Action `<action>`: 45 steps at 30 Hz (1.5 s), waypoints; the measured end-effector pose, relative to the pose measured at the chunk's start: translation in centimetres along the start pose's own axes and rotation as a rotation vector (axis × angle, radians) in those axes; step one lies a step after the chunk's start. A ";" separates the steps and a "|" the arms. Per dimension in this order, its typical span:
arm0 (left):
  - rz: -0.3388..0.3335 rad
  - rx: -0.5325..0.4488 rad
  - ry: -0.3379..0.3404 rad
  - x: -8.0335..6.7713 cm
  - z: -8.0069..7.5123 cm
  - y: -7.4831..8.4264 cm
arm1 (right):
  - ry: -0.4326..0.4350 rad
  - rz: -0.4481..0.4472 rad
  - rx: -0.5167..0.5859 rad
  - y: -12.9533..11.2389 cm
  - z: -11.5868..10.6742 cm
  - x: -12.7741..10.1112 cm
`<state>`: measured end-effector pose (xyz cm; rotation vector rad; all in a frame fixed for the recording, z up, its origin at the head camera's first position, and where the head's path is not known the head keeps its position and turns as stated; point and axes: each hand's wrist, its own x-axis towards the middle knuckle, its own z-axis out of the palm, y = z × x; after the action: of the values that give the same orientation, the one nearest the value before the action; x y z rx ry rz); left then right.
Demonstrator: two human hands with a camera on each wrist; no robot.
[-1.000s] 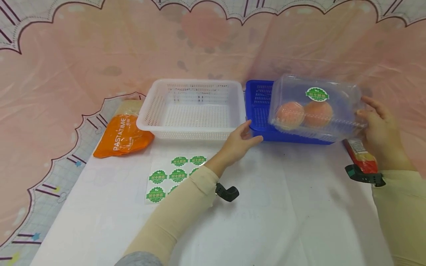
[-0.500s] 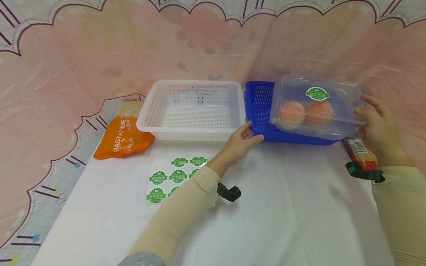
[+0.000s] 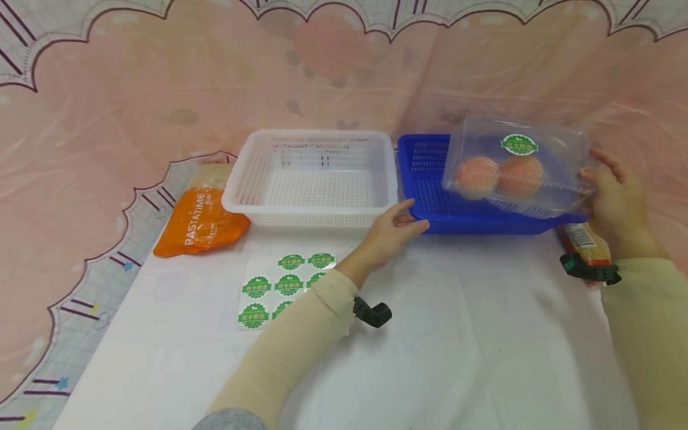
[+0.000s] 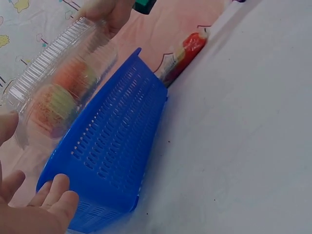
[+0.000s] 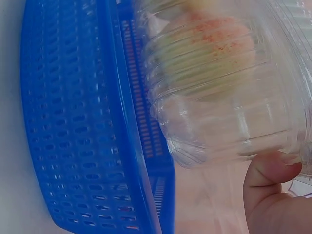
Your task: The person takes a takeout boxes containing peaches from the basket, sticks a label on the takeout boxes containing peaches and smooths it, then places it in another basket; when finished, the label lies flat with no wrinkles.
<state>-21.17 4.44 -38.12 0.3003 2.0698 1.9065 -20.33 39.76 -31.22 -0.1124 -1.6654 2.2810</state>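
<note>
At far left we note an orange pasta packet [image 3: 201, 222] lying on the white table cover [image 3: 430, 358], touching the left end of a white basket [image 3: 314, 179] that holds nothing we can see. In front of the basket lies a sheet of green round stickers [image 3: 279, 286]; part of it is hidden behind our left sleeve.

Our left hand [image 3: 392, 230] rests at the near left corner of the blue basket [image 3: 430, 191], fingers relaxed and straight against its wall, curled round nothing. The left wrist view [image 4: 44, 204] confirms fingertips at the corner only.

Further right, the clear clamshell box [image 3: 518, 167] with two peach-coloured fruits [image 3: 500, 176] hangs tilted over the right half of the blue basket, low at its rim but not seated on the basket floor. One green sticker [image 3: 518, 144] is already on its lid. Our right hand [image 3: 615, 194] grips the box's right end; the right wrist view shows the thumb [image 5: 265, 180] pressed under its edge.

Judgement: labelling looks done, placing is nearly done; lowering and release remain.

A red-and-yellow packet [image 3: 583, 242] lies at the basket's right end.
</note>
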 end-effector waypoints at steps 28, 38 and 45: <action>-0.089 0.089 0.125 3.0 2.6 0.4 | -0.041 0.018 -0.140 2.5 -0.5 3.0; -0.086 -0.087 0.154 3.8 3.1 -0.1 | -0.069 0.040 -0.213 3.2 -1.0 3.5; -0.074 -0.071 0.164 4.2 3.3 -0.1 | -0.065 0.067 -0.406 3.3 -1.6 3.9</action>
<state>-23.87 8.95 -38.77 0.0519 2.0772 2.0143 -24.34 41.44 -34.39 -0.1886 -2.1684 1.9776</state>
